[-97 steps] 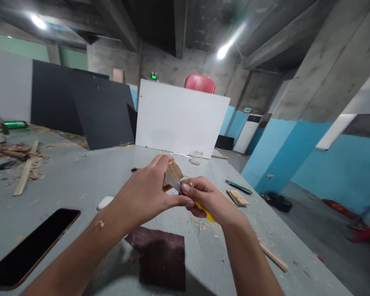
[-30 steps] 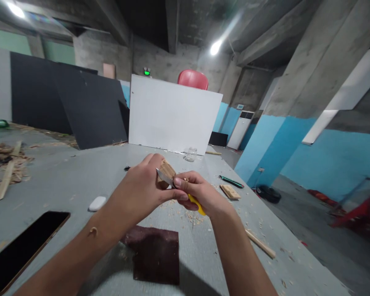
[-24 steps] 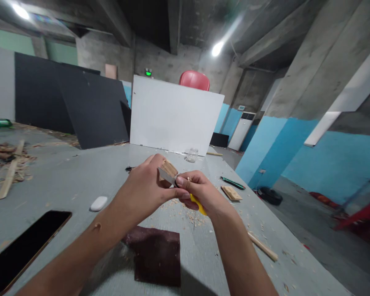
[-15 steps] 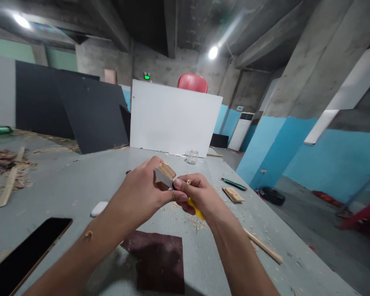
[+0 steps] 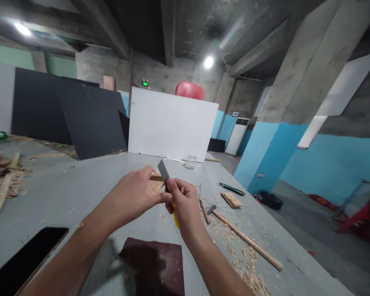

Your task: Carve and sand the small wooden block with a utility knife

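My left hand (image 5: 131,191) is closed around a small wooden block (image 5: 155,183), held above the table. In my right hand (image 5: 185,201) is a utility knife (image 5: 163,170) with a yellow handle, its wide blade pointing up and leftward beside the block's right side. My right thumb presses near the base of the blade. The left thumb reaches across to the fingers of my right hand. Whether the edge touches the wood, I cannot tell. Below both hands lies a dark red sheet of sandpaper (image 5: 160,263).
To the right are a hammer (image 5: 246,238), a small wooden-handled tool (image 5: 205,211), a carved wooden piece (image 5: 232,200), a green-black cutter (image 5: 232,189) and scattered shavings. A phone (image 5: 27,259) lies left. A glass jar (image 5: 190,162) stands before the white board (image 5: 172,123).
My right hand has moved left, and the knife blade has swung from lying across the block to a steeper, upward angle. The hammer's head and the smaller tool now show beside my right hand.
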Demonstrator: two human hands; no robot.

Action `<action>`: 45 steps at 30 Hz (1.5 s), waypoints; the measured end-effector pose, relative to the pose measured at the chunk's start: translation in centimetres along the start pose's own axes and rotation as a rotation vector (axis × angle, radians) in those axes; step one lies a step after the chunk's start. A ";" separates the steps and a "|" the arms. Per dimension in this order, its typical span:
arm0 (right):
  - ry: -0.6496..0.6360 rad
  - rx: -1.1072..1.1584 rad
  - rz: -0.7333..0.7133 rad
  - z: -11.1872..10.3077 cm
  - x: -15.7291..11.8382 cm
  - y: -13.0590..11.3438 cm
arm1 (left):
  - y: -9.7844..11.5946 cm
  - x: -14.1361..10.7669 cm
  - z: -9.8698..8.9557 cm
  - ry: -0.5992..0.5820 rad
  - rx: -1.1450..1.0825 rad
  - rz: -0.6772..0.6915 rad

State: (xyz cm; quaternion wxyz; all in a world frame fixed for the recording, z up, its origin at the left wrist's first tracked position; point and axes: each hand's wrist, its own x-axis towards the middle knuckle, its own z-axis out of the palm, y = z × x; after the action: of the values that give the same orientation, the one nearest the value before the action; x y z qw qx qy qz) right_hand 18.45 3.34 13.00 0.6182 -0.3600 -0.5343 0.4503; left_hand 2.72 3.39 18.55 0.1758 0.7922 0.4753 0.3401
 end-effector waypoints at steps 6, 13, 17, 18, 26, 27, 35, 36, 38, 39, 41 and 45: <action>-0.052 0.112 0.099 -0.9 0.1 -1.7 | -0.7 0.4 0.2 0.033 -0.022 -0.018; -0.390 0.135 0.208 -1.6 -0.5 -3.0 | -1.3 0.1 0.1 -0.072 -0.139 0.014; -0.540 0.108 0.299 -2.5 -0.3 -3.3 | -1.0 -0.3 0.0 -0.185 -0.269 0.041; -0.563 0.105 0.318 -2.7 -0.2 -3.3 | -0.9 -0.3 0.0 -0.202 -0.294 0.053; -0.466 0.098 0.245 -3.7 0.5 -3.3 | 0.0 -0.2 2.3 -0.138 -0.308 0.169; -0.439 0.086 0.227 -3.7 0.6 -3.3 | 0.1 -0.1 2.5 -0.121 -0.302 0.171; -0.198 0.034 0.150 -1.7 0.5 -2.0 | -1.1 0.9 2.3 -0.166 -0.279 0.121; -0.172 0.017 0.135 -1.4 0.5 -1.8 | -1.3 1.0 2.1 -0.179 -0.291 0.115; -0.130 -0.016 0.108 -0.9 0.3 -1.4 | -1.8 1.1 1.8 -0.204 -0.327 0.110; -0.112 -0.030 0.092 -0.7 0.3 -1.2 | -2.0 1.2 1.7 -0.216 -0.343 0.100; -0.095 -0.066 0.058 -0.3 0.1 -0.9 | -2.6 1.3 1.4 -0.247 -0.370 0.074; -0.076 -0.188 -0.036 0.2 -0.3 -0.4 | -3.5 1.3 1.1 -0.353 -0.453 0.029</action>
State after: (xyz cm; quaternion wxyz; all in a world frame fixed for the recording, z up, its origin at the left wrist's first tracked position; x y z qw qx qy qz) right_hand 18.35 2.91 13.34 0.5689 -0.3893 -0.6037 0.4003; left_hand 1.66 6.34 16.16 0.4232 0.7864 0.3379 0.2970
